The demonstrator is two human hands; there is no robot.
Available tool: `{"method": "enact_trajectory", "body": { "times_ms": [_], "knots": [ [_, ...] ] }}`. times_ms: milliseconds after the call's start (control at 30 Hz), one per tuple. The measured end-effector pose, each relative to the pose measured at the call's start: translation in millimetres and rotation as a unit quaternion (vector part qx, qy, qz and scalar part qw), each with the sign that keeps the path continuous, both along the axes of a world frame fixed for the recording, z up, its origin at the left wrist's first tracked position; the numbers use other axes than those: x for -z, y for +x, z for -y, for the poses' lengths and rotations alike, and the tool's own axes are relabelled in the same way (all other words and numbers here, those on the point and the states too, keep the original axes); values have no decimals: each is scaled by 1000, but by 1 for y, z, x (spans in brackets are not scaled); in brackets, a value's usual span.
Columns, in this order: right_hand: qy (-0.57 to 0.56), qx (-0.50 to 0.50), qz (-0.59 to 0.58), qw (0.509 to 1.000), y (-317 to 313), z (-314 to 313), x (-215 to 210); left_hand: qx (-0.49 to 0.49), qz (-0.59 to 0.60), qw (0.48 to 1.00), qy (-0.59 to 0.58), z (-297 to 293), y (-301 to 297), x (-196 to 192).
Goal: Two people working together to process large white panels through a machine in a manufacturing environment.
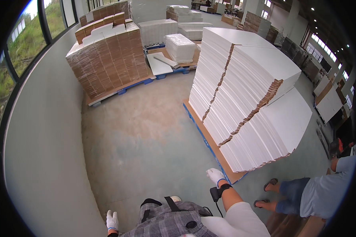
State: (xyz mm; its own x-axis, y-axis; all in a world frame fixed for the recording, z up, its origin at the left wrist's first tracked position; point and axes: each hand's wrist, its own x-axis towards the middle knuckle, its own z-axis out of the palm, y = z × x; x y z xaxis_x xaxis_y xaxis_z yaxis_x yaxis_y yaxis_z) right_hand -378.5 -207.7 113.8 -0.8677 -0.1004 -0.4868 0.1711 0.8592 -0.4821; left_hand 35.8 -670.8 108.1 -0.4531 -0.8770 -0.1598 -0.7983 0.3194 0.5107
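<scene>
My left hand point(112, 220), in a white glove, hangs low beside the pale wall at lower left. Its fingers are apart and it holds nothing. My right hand point(215, 175), also white-gloved, is out in front of me near the close corner of a pallet. Its fingers are loosely bent, with no object visible in them. A tall stack of white boards point(245, 102) stands on that pallet, over a brown base sheet point(209, 144). Jagged brown edges run down through the stack. Neither hand appears to touch the boards. A strap with a small black device point(215, 194) is on my right wrist.
A person in a light shirt point(324, 193) stands at the right, beyond the stack. Film-wrapped brown panels point(110, 59) sit on a blue pallet at far left. Behind are wrapped white stacks point(180, 47). The wall point(47, 138) runs along my left; concrete floor point(142, 138) lies ahead.
</scene>
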Motion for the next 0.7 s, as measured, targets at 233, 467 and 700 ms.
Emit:
{"method": "enact_trajectory", "body": {
  "times_ms": [233,467,700],
  "knots": [
    [13,45,-7,999,-103,90,-10,-108,228,937,242,115,-127,31],
    [106,266,22,958,-126,72,59,382,234,892,-60,355,-301,80],
    [73,413,-51,906,-155,99,106,245,26,962,118,340,-614,-37]
  ]
}}
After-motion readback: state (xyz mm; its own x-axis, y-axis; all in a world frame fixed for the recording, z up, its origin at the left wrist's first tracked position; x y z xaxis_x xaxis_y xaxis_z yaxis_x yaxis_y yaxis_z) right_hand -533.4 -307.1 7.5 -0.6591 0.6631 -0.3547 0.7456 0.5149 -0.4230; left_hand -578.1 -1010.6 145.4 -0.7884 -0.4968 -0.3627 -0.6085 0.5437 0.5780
